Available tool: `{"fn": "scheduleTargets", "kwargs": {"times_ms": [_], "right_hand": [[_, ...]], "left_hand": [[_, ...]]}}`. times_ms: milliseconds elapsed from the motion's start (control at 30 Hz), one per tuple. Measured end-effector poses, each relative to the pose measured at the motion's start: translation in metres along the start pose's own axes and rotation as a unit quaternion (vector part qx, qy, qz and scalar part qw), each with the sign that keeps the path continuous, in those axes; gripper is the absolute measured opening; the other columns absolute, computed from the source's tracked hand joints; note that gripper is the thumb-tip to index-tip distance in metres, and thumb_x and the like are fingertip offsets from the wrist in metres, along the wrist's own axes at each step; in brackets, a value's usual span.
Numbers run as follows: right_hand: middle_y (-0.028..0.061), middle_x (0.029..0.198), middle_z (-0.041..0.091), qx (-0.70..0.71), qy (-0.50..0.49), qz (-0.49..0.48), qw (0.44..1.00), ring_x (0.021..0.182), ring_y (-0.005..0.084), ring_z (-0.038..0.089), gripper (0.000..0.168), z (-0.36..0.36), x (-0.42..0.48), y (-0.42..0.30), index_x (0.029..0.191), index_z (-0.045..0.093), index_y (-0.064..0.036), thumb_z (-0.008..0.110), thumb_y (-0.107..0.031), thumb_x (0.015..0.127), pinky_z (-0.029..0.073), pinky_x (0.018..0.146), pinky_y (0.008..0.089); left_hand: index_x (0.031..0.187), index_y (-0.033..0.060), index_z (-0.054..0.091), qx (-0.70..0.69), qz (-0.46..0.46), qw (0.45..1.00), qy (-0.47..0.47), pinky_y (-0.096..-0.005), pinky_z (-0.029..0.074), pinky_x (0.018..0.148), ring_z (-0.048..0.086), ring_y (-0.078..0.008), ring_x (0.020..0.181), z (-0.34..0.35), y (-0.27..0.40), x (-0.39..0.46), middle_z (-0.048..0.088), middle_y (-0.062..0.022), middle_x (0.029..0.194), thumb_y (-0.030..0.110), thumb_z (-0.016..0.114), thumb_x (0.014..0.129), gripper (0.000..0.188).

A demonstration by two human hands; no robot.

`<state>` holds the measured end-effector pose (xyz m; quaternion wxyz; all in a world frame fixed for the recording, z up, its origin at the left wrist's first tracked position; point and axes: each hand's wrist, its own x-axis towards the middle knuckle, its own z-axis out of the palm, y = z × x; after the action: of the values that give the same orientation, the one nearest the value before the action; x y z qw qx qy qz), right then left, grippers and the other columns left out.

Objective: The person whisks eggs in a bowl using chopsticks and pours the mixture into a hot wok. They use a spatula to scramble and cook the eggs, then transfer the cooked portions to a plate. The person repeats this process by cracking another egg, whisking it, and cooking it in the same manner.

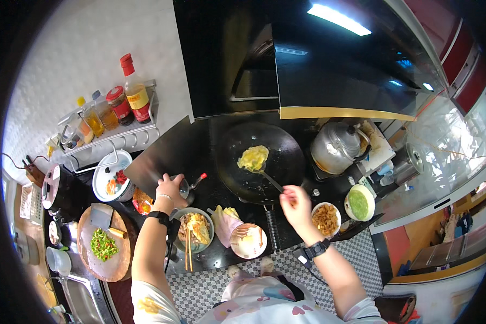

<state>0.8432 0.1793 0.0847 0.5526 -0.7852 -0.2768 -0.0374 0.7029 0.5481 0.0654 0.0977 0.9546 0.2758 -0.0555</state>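
My right hand (pixel 295 203) is closed around the handle of a metal spatula (pixel 272 181). The spatula's blade touches cooked egg (pixel 253 157) in a large black wok (pixel 283 146). Over to the left, my left hand (pixel 172 189) grips a clear glass container (pixel 184 188), possibly an oil pot, with a red-tipped spout; its contents cannot be told. Just below that hand is a bowl (pixel 210 233) of meat and fried egg with chopsticks (pixel 188 251) laid in it. Another bowl (pixel 249 256) with egg residue stands beside a pinkish cloth or bag (pixel 223 228).
A metal kettle (pixel 334 148) stands right of the wok. Bowls of browned cubes (pixel 326 219) and green food (pixel 359 203) are at the right edge. On the left, a round chopping board (pixel 85 259) holds a cleaver (pixel 101 217) and chopped greens (pixel 102 245). A bottle rack (pixel 117 133) hangs above.
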Motion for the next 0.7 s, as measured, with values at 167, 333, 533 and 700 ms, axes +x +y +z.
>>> {"fn": "scheduleTargets", "kwargs": {"times_ms": [167,333,533,700], "right_hand": [[0.0131,0.095,0.065,-0.015,-0.210,-0.007,0.978,0.077,0.0174,0.064,0.039,0.084,0.027,-0.019,0.120,0.057,-0.006,0.069,-0.016,0.084,0.053,0.070,0.0290],[0.0093,0.081,0.065,0.011,-0.205,0.051,0.977,0.068,0.0155,0.063,0.036,0.142,0.049,-0.018,0.118,0.057,-0.003,0.065,-0.021,0.088,0.052,0.064,0.0283],[0.0071,0.073,0.066,0.070,-0.140,0.044,0.987,0.063,0.0139,0.062,0.017,0.126,0.043,-0.003,0.094,0.065,0.000,0.060,-0.016,0.089,0.050,0.058,0.0277],[0.0161,0.080,0.067,0.047,-0.071,0.098,0.992,0.075,0.0280,0.067,0.019,0.062,0.028,0.026,0.091,0.068,-0.003,0.062,-0.020,0.086,0.051,0.067,0.0355]], "left_hand": [[0.127,0.0282,0.049,0.062,0.099,0.991,0.068,-0.0436,0.054,0.080,0.053,-0.0395,0.102,-0.037,0.015,-0.015,0.047,-0.0169,0.113,0.029,0.080,0.048,0.085],[0.127,0.0287,0.050,0.050,0.168,0.984,0.044,-0.0433,0.054,0.081,0.053,-0.0401,0.100,-0.081,0.047,-0.044,0.049,-0.0165,0.116,0.029,0.080,0.048,0.085],[0.127,0.0256,0.052,0.034,0.208,0.977,0.020,-0.0433,0.052,0.082,0.055,-0.0405,0.096,-0.096,0.083,-0.066,0.053,-0.0142,0.115,0.038,0.078,0.051,0.081],[0.130,0.0252,0.052,0.082,0.192,0.978,0.013,-0.0410,0.053,0.081,0.055,-0.0371,0.098,-0.091,0.113,-0.069,0.053,-0.0117,0.114,0.044,0.078,0.054,0.082]]}}
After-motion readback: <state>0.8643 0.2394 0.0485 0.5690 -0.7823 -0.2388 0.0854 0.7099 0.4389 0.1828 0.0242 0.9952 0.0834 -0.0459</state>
